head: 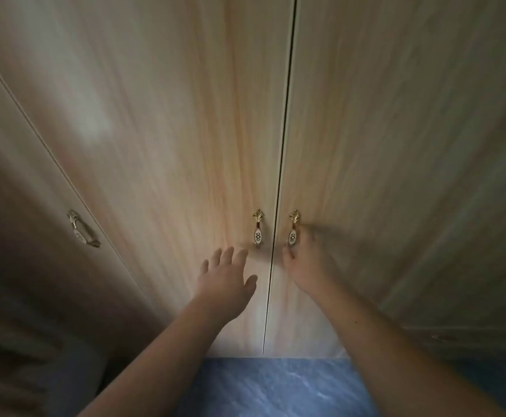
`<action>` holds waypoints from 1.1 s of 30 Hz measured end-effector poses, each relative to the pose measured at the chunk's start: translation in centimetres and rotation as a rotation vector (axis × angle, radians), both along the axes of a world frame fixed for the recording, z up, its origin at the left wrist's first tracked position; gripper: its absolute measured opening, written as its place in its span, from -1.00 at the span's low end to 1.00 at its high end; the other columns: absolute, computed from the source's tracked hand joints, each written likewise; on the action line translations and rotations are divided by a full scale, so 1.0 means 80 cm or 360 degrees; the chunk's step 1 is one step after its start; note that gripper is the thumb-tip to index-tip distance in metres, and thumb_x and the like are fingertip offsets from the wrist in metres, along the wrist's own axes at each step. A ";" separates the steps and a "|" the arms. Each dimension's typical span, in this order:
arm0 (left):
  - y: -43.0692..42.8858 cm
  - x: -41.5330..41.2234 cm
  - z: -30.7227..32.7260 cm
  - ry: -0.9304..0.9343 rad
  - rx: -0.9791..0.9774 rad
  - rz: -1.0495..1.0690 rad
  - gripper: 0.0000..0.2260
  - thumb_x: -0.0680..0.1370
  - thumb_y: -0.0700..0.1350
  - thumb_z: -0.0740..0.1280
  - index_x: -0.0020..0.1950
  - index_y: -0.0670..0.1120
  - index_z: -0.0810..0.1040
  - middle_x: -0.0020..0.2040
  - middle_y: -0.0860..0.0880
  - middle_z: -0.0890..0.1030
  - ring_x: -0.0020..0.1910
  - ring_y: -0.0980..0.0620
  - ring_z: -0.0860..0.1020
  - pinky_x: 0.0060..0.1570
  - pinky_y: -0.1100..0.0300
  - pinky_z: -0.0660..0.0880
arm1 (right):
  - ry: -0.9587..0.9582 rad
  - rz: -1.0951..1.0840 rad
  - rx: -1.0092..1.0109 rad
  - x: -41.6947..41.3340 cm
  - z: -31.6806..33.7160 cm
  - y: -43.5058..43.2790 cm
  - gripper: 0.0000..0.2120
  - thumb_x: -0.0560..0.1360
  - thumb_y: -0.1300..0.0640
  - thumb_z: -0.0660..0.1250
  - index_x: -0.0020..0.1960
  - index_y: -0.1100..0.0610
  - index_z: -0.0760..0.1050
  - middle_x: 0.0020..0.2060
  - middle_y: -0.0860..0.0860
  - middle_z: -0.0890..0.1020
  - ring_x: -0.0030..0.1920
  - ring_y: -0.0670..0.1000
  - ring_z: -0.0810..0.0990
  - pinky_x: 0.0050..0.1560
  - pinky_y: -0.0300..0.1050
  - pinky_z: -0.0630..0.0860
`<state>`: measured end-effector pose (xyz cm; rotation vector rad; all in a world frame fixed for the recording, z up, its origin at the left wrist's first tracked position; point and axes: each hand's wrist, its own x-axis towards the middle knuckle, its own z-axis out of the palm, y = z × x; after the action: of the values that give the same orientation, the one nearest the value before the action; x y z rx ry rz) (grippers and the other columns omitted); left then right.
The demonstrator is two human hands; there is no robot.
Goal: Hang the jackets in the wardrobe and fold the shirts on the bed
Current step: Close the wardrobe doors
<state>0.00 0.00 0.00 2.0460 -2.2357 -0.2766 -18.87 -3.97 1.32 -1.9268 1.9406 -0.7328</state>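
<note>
A light wood wardrobe fills the view, its two middle doors closed with a thin dark gap (279, 182) between them. Each door bears a small gold and white handle, the left handle (257, 233) and the right handle (293, 231). My left hand (226, 275) is spread open just below the left handle, apart from it. My right hand (307, 260) is blurred; its fingers curl at the lower end of the right handle, touching it. No jackets or shirts are in view.
A third door on the far left carries its own handle (82, 230). Blue marbled floor (276, 389) lies under the doors. A dim grey shape (35, 374) sits at the lower left.
</note>
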 end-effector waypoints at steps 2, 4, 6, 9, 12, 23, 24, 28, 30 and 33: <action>-0.010 0.011 -0.014 0.0038 0.0052 0.0017 -0.44 0.62 0.23 0.05 0.57 0.07 0.08 0.60 -0.02 0.14 0.59 -0.13 0.05 0.52 -0.12 0.09 | -0.0210 -0.0117 0.0040 0.015 -0.002 -0.018 -0.52 0.51 -0.04 0.29 0.38 0.08 0.32 0.17 0.10 0.52 0.13 0.19 0.57 0.08 0.00 0.49; -0.016 0.019 -0.036 0.0027 0.0085 -0.0008 -0.45 0.61 0.22 0.07 0.56 0.06 0.10 0.59 -0.02 0.17 0.57 -0.14 0.09 0.50 -0.13 0.12 | -0.0276 -0.0173 0.0081 0.028 -0.006 -0.029 -0.57 0.52 0.03 0.32 0.29 0.19 0.34 0.10 0.15 0.57 0.07 0.21 0.59 0.00 -0.05 0.48; -0.023 0.022 -0.050 0.0011 0.0114 -0.0047 -0.44 0.61 0.22 0.08 0.55 0.04 0.12 0.56 -0.02 0.21 0.55 -0.14 0.13 0.48 -0.14 0.17 | -0.0361 -0.0219 0.0094 0.036 -0.012 -0.037 -0.62 0.51 0.08 0.35 0.21 0.22 0.34 0.03 0.16 0.58 0.02 0.21 0.60 -0.04 -0.07 0.48; -0.026 0.021 -0.057 0.0002 0.0180 -0.0087 -0.45 0.61 0.21 0.09 0.55 0.02 0.16 0.52 -0.02 0.29 0.52 -0.13 0.20 0.45 -0.12 0.22 | -0.0408 -0.0225 0.0038 0.031 -0.017 -0.030 -0.65 0.51 0.07 0.34 0.22 0.17 0.38 0.02 0.09 0.59 0.02 0.15 0.61 -0.03 -0.10 0.48; -0.014 0.010 -0.056 0.0030 0.0164 -0.0119 -0.46 0.61 0.21 0.10 0.54 0.02 0.19 0.49 -0.01 0.34 0.48 -0.10 0.26 0.42 -0.10 0.28 | -0.0369 -0.0162 0.0066 0.017 -0.018 -0.002 -0.69 0.54 -0.02 0.28 0.22 0.08 0.38 -0.06 0.00 0.59 -0.01 0.13 0.63 -0.10 -0.15 0.40; 0.153 -0.094 -0.028 0.0070 0.0068 -0.0181 -0.48 0.60 0.21 0.10 0.51 0.01 0.24 0.43 -0.03 0.41 0.41 -0.11 0.35 0.33 -0.07 0.38 | -0.0384 -0.0064 0.0003 -0.111 -0.031 0.247 -0.68 0.49 -0.03 0.40 0.10 -0.13 0.29 -0.15 -0.26 0.50 -0.16 -0.14 0.53 -0.18 -0.21 0.41; 0.174 -0.110 -0.026 0.0075 0.0062 -0.0201 -0.48 0.60 0.21 0.10 0.51 0.01 0.24 0.42 -0.02 0.41 0.40 -0.10 0.36 0.33 -0.07 0.39 | -0.0396 -0.0111 -0.0001 -0.132 -0.028 0.271 -0.66 0.47 -0.03 0.42 0.08 -0.13 0.28 -0.16 -0.26 0.50 -0.17 -0.14 0.52 -0.16 -0.20 0.41; 0.233 -0.173 -0.018 0.0077 0.0000 -0.0312 -0.51 0.59 0.21 0.12 0.47 0.03 0.29 0.38 -0.01 0.44 0.36 -0.09 0.39 0.30 -0.05 0.41 | -0.0491 -0.0336 0.0086 -0.227 -0.011 0.343 -0.67 0.41 -0.01 0.46 0.03 -0.08 0.34 -0.13 -0.17 0.59 -0.10 -0.04 0.60 -0.16 -0.11 0.51; 0.249 -0.199 -0.010 0.0087 -0.0025 -0.0357 -0.51 0.58 0.21 0.13 0.45 0.04 0.30 0.37 0.00 0.44 0.36 -0.09 0.39 0.31 -0.06 0.40 | -0.0570 -0.0452 0.0113 -0.275 0.003 0.364 -0.69 0.41 0.04 0.46 0.04 -0.08 0.38 -0.14 -0.19 0.59 -0.07 -0.01 0.60 -0.22 -0.19 0.45; 0.263 -0.227 0.002 0.0092 -0.0085 -0.0419 -0.51 0.57 0.22 0.13 0.46 0.09 0.27 0.37 0.02 0.45 0.37 -0.09 0.38 0.34 -0.09 0.39 | -0.0609 -0.0550 0.0251 -0.330 0.020 0.381 -0.49 0.46 0.11 0.42 0.35 0.08 0.34 0.03 -0.03 0.57 0.00 0.03 0.52 -0.03 -0.09 0.42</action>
<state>-18.16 21.08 0.19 1.6940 -2.4465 -0.2886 -45.25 26.54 2.94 -1.2620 2.0269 -0.9285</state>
